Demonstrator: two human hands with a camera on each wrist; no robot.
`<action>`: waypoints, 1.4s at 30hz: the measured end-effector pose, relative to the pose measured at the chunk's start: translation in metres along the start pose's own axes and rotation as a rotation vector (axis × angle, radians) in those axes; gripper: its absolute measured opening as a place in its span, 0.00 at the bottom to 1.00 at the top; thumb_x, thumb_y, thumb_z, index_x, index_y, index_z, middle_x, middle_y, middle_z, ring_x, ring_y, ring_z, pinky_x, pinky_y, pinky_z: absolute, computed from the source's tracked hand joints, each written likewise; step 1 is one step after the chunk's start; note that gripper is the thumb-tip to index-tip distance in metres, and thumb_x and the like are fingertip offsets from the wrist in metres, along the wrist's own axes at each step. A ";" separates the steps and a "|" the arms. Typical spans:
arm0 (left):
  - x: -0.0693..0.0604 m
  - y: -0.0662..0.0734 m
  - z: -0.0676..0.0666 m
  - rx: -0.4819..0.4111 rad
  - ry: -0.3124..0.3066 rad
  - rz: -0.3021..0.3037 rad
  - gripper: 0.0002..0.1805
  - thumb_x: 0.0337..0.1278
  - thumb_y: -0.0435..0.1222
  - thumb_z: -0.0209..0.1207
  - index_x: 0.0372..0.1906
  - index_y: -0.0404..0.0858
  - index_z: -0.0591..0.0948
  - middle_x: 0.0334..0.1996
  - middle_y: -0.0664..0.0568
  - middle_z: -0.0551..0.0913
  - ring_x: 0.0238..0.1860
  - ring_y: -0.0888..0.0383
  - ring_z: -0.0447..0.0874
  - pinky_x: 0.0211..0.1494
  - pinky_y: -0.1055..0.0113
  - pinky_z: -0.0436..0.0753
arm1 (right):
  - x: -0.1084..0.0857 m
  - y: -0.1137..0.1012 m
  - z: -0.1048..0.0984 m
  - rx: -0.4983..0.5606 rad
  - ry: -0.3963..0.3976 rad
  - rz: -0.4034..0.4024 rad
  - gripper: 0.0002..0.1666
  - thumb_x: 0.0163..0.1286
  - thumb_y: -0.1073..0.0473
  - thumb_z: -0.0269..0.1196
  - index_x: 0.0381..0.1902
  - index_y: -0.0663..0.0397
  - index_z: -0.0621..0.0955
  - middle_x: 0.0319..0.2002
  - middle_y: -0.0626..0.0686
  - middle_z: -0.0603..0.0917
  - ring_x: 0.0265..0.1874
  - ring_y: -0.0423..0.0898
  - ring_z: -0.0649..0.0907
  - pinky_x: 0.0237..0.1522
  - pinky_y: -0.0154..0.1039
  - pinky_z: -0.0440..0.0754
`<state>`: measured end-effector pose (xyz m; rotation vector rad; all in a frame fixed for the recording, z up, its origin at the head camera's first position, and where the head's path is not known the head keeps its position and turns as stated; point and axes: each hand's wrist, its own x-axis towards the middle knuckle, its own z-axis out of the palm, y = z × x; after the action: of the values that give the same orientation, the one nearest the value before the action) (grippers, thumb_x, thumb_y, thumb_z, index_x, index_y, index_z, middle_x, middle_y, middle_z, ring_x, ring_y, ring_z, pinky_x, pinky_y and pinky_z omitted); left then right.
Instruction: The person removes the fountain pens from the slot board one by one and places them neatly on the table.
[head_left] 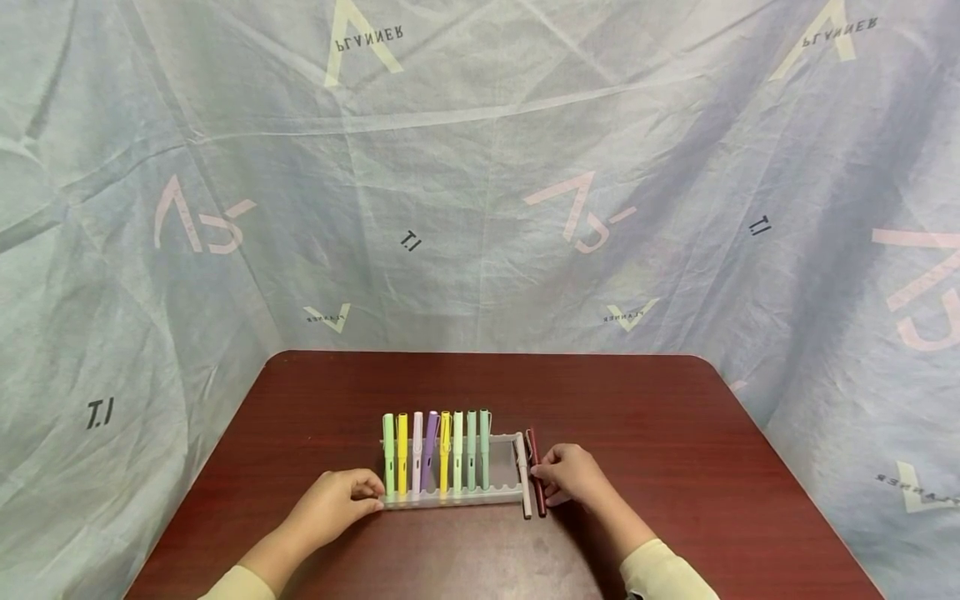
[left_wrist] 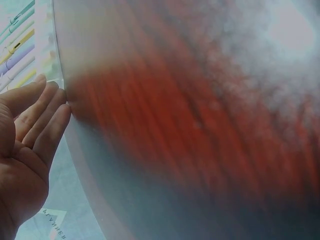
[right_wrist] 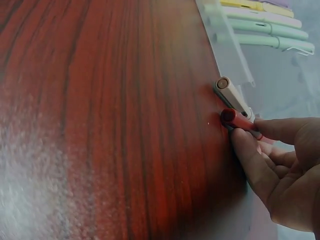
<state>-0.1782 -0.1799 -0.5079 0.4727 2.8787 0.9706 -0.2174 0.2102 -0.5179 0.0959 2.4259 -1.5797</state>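
Note:
A clear pen tray point(head_left: 480, 498) lies on the table with several pastel pens in its notches, among them a purple pen point(head_left: 430, 450) and a yellow pen point(head_left: 402, 454). My left hand point(head_left: 337, 502) holds the tray's near left corner between thumb and fingers; the left wrist view shows the fingertips at that corner. With thumb and index finger my right hand point(head_left: 573, 475) pinches a dark red pen point(right_wrist: 231, 118) just outside the tray's right end. Between this pen and the tray's right end is a pale beige pen point(head_left: 523, 479), close alongside the red one.
The reddish-brown wooden table point(head_left: 645, 400) extends around the tray on all sides. Grey printed cloth point(head_left: 480, 208) hangs behind it and along both sides. Inside the tray, the notches right of the last green pen point(head_left: 484, 450) hold no pens.

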 end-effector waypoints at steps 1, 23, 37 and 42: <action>0.000 0.000 0.000 -0.002 0.000 0.001 0.06 0.55 0.41 0.68 0.35 0.55 0.82 0.31 0.71 0.85 0.36 0.72 0.83 0.40 0.69 0.80 | 0.000 0.000 0.000 -0.005 0.003 0.000 0.11 0.61 0.65 0.68 0.31 0.66 0.76 0.26 0.59 0.82 0.20 0.48 0.83 0.23 0.45 0.85; -0.001 0.001 -0.001 -0.006 -0.002 0.008 0.06 0.55 0.41 0.68 0.35 0.54 0.82 0.31 0.71 0.85 0.36 0.71 0.83 0.40 0.68 0.80 | -0.004 -0.010 -0.009 -0.145 0.007 -0.062 0.13 0.64 0.58 0.68 0.32 0.64 0.78 0.26 0.58 0.83 0.22 0.49 0.85 0.24 0.42 0.85; 0.000 -0.002 -0.001 0.004 0.000 0.019 0.06 0.55 0.42 0.68 0.34 0.55 0.82 0.30 0.73 0.84 0.35 0.73 0.82 0.40 0.69 0.79 | -0.004 -0.030 0.006 0.032 -0.106 -0.312 0.19 0.69 0.55 0.64 0.49 0.66 0.80 0.42 0.64 0.85 0.41 0.57 0.86 0.43 0.47 0.85; 0.000 -0.002 0.000 0.004 0.007 0.022 0.06 0.55 0.42 0.68 0.34 0.56 0.82 0.29 0.73 0.84 0.35 0.74 0.82 0.40 0.69 0.79 | -0.004 -0.031 0.020 0.025 -0.162 -0.326 0.22 0.69 0.55 0.64 0.52 0.68 0.81 0.44 0.65 0.86 0.41 0.59 0.87 0.43 0.48 0.85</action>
<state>-0.1787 -0.1811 -0.5087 0.5029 2.8880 0.9717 -0.2165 0.1796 -0.4971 -0.4278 2.3844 -1.6719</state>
